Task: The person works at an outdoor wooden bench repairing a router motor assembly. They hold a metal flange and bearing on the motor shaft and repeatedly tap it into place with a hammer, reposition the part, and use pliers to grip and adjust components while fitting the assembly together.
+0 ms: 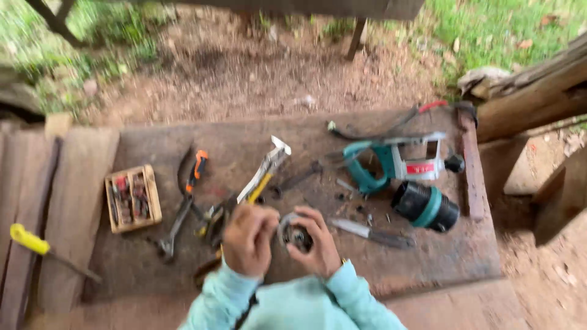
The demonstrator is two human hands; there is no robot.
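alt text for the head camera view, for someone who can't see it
Two hands, the left hand and right hand, hold a small round metal part over a worn workbench. Around them lie a teal power tool, pliers and a box of bits.

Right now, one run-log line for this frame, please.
left hand: gripping round metal part | right hand: cupping same part | nearby: teal power tool, pliers

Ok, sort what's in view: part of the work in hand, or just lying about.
In hand:
left hand
right hand
round metal part
teal power tool
black and teal housing

Lying about:
wooden box of bits
yellow-handled screwdriver
orange-handled pliers
knife
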